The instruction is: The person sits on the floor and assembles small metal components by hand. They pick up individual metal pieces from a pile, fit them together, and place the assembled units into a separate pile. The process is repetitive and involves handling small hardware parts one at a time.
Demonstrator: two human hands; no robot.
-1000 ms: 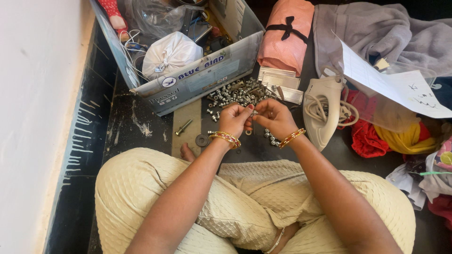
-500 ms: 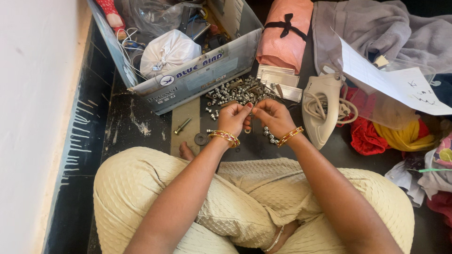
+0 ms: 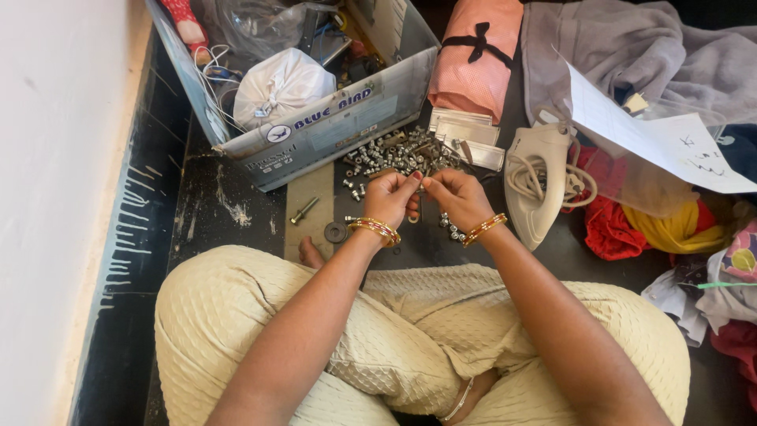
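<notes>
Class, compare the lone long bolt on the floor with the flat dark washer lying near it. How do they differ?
The long silver bolt is a slim rod lying slanted; the flat dark round washer is a ring with a hole. The bolt is pale and shiny, the washer dull and dark. The bolt lies farther from the left hand, the washer just beside its wrist. Both lie loose on the floor.
</notes>
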